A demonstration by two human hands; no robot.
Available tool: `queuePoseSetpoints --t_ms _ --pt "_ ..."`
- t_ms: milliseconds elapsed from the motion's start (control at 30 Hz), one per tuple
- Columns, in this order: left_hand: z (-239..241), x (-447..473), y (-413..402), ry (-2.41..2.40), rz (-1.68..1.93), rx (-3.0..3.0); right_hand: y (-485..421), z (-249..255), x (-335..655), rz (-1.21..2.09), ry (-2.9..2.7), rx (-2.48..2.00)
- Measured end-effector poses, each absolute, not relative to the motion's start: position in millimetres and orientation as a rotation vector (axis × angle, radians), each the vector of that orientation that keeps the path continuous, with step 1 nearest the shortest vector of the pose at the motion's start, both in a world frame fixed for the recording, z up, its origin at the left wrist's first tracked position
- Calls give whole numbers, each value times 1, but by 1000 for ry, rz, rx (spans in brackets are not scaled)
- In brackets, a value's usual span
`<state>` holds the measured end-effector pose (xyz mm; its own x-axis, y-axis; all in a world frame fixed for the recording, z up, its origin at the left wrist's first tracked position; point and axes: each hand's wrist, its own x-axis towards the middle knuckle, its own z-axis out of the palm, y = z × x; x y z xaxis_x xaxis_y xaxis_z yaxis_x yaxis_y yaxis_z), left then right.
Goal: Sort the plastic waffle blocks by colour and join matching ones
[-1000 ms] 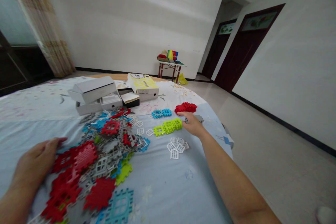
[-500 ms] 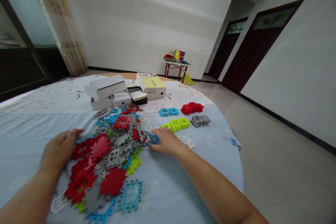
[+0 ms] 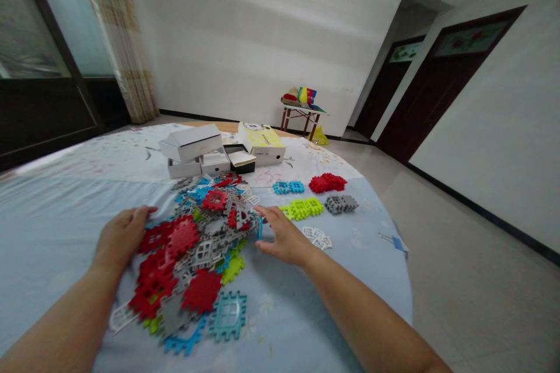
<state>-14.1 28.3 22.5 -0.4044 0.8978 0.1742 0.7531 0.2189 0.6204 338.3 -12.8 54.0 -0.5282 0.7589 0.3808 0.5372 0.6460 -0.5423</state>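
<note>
"Pale blue flowered cloth (image 3: 301, 326) covers the round worktop (image 3: 214, 126). What lies nearest?"

"At lower centre, a teal square plastic plate with toothed edges and a window grid (image 3: 228, 316) lies flat. Above it is a solid red toothed plastic plate (image 3: 202, 290), on the near side of a jumbled heap of red, grey, blue and green toothed plastic pieces (image 3: 207, 247)."

"And the hands?"

"The left hand (image 3: 122, 239) rests at the heap's left edge, fingers loosely extended, nothing visible in its grip. The right hand (image 3: 286, 239), at frame centre, seems to pinch a thin blue plastic piece (image 3: 259, 228) between fingers and thumb, almost on edge at the heap's right side."

"What could go wrong there?"

"Its teeth may snag neighbours and drag them loose; so thin an edge could also slip. If the hand dipped, it might scatter the white plastic lattice windows (image 3: 317, 238) just beyond it."

"Farther back?"

"Right of centre, lime-green toothed plates (image 3: 306, 208), grey toothed plates (image 3: 341, 204), then blue toothed plates (image 3: 289, 187) and red toothed plates (image 3: 328, 182); lying so near one another, a knock could mix them."

"Farthest?"

"White cardboard boxes (image 3: 192, 148), the top one tilted, so tugged cloth might slide it; then a yellow-and-white printed box (image 3: 265, 148) and the white wall (image 3: 245, 29)."
</note>
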Motion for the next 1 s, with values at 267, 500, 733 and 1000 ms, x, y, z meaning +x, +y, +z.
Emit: queuePoseSetpoints --t_ms 267,500,733,1000 --pt "22 -14 27 2260 990 1590 -22 77 341 577 -2375 -800" --pt "22 -12 28 2250 985 1576 -10 76 357 506 -2474 -1013" --pt "24 -12 26 2257 989 1554 5 57 365 504 -2608 -1098" --pt "24 -13 27 2275 951 1576 7 60 374 458 -2659 -1131"
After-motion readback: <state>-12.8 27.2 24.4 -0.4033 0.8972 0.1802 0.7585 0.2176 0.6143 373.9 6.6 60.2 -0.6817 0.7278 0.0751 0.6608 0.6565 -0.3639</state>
